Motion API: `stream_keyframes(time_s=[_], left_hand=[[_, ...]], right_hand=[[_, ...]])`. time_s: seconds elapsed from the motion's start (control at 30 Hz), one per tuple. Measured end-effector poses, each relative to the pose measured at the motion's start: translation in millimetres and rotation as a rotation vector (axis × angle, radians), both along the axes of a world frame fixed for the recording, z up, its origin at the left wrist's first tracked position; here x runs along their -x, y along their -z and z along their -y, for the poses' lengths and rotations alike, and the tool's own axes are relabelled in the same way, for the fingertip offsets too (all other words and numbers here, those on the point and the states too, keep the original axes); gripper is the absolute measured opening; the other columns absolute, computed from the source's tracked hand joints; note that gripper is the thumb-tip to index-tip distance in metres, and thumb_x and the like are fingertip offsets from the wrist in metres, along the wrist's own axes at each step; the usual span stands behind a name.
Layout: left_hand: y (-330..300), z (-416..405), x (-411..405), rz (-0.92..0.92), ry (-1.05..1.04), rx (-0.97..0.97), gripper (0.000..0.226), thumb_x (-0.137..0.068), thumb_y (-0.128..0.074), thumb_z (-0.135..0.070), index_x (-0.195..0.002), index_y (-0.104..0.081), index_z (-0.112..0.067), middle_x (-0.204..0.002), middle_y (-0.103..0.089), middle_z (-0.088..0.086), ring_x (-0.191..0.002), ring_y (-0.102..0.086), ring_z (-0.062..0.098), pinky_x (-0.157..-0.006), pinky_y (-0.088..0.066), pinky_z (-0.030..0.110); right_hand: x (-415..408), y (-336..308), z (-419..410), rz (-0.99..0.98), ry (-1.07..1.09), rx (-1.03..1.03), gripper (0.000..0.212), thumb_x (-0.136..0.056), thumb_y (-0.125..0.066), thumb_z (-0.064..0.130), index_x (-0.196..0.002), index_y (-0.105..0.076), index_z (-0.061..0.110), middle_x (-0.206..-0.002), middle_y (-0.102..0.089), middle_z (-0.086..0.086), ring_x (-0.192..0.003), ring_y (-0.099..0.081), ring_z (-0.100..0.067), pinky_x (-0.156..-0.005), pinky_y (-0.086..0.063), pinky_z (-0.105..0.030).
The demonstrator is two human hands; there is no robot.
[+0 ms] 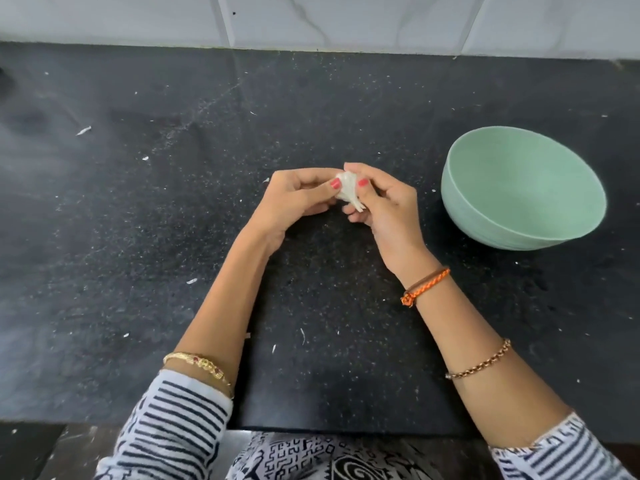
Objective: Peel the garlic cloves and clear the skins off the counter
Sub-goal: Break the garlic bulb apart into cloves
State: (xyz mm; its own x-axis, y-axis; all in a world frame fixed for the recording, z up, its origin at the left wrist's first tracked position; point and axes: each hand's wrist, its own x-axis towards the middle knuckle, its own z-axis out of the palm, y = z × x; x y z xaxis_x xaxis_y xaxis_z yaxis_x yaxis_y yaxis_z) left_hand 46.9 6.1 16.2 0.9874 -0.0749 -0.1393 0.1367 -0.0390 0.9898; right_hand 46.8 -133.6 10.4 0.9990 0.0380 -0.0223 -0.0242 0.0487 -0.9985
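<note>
Both hands at frame centre, raised above the black worktop (138,237): left hand (294,199) and right hand (381,206) pinching one white garlic piece (347,188) between thumbs and curled fingers (356,216), papery skin hanging below. Green bowl (485,216) at right of frame, well apart from the hands. Scattered white skin flecks (83,130) across the worktop, mostly left and lower centre.
</note>
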Motion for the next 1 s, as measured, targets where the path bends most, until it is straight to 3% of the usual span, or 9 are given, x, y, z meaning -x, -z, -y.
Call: stream_keyframes(time_s=[0.13, 0.27, 0.37, 0.5, 0.6, 0.7, 0.87, 0.97, 1.0], left_hand=[[-2.4, -0.3, -2.1, -0.013, 0.054, 0.024, 0.023, -0.085, -0.061, -0.002, -0.102, -0.066, -0.016, -0.084, -0.072, -0.008, -0.082, -0.066, 0.003, -0.070, -0.050, 0.014], [-5.3, 5.1, -2.7, -0.060, 0.046, 0.107, 0.017, -0.077, -0.064, -0.018, -0.093, -0.069, -0.016, -0.076, -0.072, -0.005, -0.072, -0.066, 0.006, -0.064, -0.052, 0.015], [-8.3, 3.7, -2.8, -0.084, 0.038, 0.159, 0.021, -0.068, -0.064, -0.023, -0.087, -0.069, -0.015, -0.070, -0.071, -0.003, -0.062, -0.066, 0.006, -0.055, -0.051, 0.012], [-9.1, 2.5, -2.1, -0.088, 0.086, 0.122, 0.025, -0.067, -0.066, -0.023, -0.090, -0.069, -0.015, -0.072, -0.071, -0.003, -0.060, -0.064, 0.005, -0.056, -0.051, 0.013], [-8.9, 3.4, -3.7, -0.103, 0.052, 0.134, 0.017, -0.064, -0.068, -0.021, -0.081, -0.072, -0.017, -0.069, -0.070, -0.001, -0.056, -0.060, 0.005, -0.053, -0.050, 0.012], [-8.9, 6.7, -4.8, -0.166, 0.034, 0.231, 0.016, -0.066, -0.073, -0.014, -0.081, -0.072, -0.017, -0.065, -0.068, 0.001, -0.048, -0.056, 0.005, -0.047, -0.047, 0.012], [-9.1, 12.0, -5.7, -0.191, -0.032, 0.334, 0.016, -0.079, -0.062, -0.012, -0.093, -0.067, -0.014, -0.065, -0.067, 0.001, -0.044, -0.052, 0.004, -0.045, -0.046, 0.011], [-12.6, 7.4, -8.1, -0.172, -0.148, 0.650, 0.015, -0.085, -0.055, -0.012, -0.095, -0.064, -0.009, -0.067, -0.066, 0.004, -0.042, -0.050, 0.004, -0.041, -0.043, 0.010], [-12.7, 4.1, -8.9, -0.151, -0.190, 0.671, 0.014, -0.087, -0.053, -0.013, -0.095, -0.064, -0.009, -0.068, -0.066, 0.004, -0.044, -0.050, 0.004, -0.042, -0.044, 0.010]], right_hand=[[-4.1, -5.1, 1.6, -0.078, 0.097, -0.004, 0.017, -0.092, -0.052, 0.001, -0.099, -0.066, 0.008, -0.075, -0.065, -0.002, -0.048, -0.059, -0.003, -0.047, -0.046, -0.013], [-4.6, -2.8, -0.1, -0.064, 0.232, 0.010, 0.016, -0.089, -0.056, 0.000, -0.083, -0.066, 0.010, -0.062, -0.063, 0.000, -0.042, -0.055, 0.000, -0.042, -0.044, -0.012], [-1.8, 3.4, -5.8, 0.003, 0.251, 0.029, 0.018, -0.089, -0.055, -0.003, -0.084, -0.066, 0.009, -0.063, -0.063, -0.001, -0.044, -0.056, -0.002, -0.042, -0.044, -0.013], [-2.3, 8.8, -5.1, 0.114, 0.258, 0.153, 0.014, -0.088, -0.056, -0.002, -0.093, -0.069, 0.000, -0.069, -0.065, -0.004, -0.049, -0.061, -0.003, -0.043, -0.046, -0.014], [-0.6, 10.9, -4.7, 0.195, 0.245, 0.220, 0.014, -0.088, -0.057, -0.002, -0.094, -0.069, 0.000, -0.070, -0.065, -0.001, -0.051, -0.062, -0.004, -0.043, -0.046, -0.014], [2.8, 10.8, -5.8, 0.227, 0.262, 0.207, 0.013, -0.088, -0.058, -0.001, -0.093, -0.069, 0.002, -0.068, -0.064, 0.005, -0.051, -0.063, -0.004, -0.043, -0.047, -0.015], [1.6, 12.2, -6.0, 0.129, 0.247, 0.185, 0.011, -0.088, -0.058, -0.001, -0.092, -0.067, 0.002, -0.066, -0.064, -0.001, -0.049, -0.062, -0.004, -0.043, -0.047, -0.016], [-1.1, 12.7, -2.1, 0.061, 0.213, 0.210, 0.011, -0.088, -0.058, 0.000, -0.092, -0.067, 0.001, -0.063, -0.062, 0.001, -0.049, -0.061, -0.002, -0.045, -0.049, -0.016], [-0.7, 12.5, -1.9, 0.086, 0.212, 0.235, 0.011, -0.088, -0.058, 0.001, -0.093, -0.068, 0.001, -0.064, -0.062, 0.001, -0.050, -0.061, -0.002, -0.046, -0.050, -0.016]])
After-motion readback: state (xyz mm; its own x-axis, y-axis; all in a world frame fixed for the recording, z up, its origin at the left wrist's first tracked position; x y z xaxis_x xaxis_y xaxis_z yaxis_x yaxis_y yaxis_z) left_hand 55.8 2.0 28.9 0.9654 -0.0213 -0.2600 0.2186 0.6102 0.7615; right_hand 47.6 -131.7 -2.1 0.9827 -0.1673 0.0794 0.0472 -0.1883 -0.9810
